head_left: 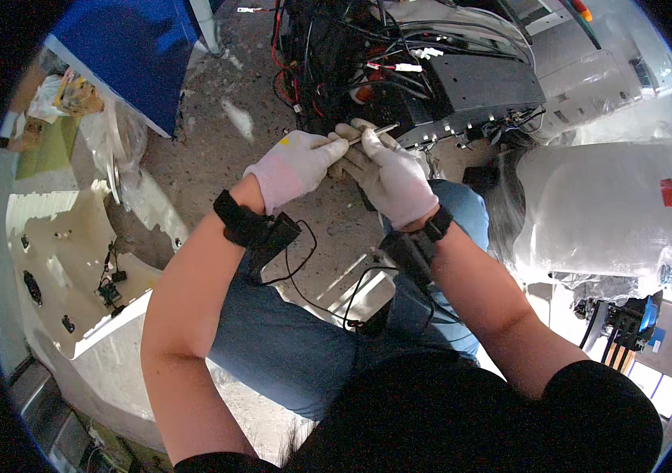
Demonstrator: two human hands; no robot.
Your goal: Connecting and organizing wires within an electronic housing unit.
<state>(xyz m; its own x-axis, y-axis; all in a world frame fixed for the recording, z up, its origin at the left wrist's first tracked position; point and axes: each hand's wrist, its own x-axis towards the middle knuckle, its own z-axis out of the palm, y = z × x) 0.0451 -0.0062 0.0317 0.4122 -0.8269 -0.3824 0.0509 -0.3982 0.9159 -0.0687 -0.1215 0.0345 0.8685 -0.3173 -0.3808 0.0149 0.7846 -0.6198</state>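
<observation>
My left hand, in a pale glove with a pink cuff, is closed, its thumb and fingers pinching. My right hand, gloved alike, meets it at the fingertips. Between them runs a thin pale rod, gripped by both hands; its far end sticks out past the right fingers, and its exact kind does not show. Just beyond the hands lies a thick bundle of black cables with some red wires. A black metal box with connectors along its near edge stands to the right of the fingertips.
A cream moulded panel with small fittings lies at the left. Behind it stands a blue board. Large plastic-wrapped pale forms fill the right side. A thin black cord hangs between my wrists above my knees.
</observation>
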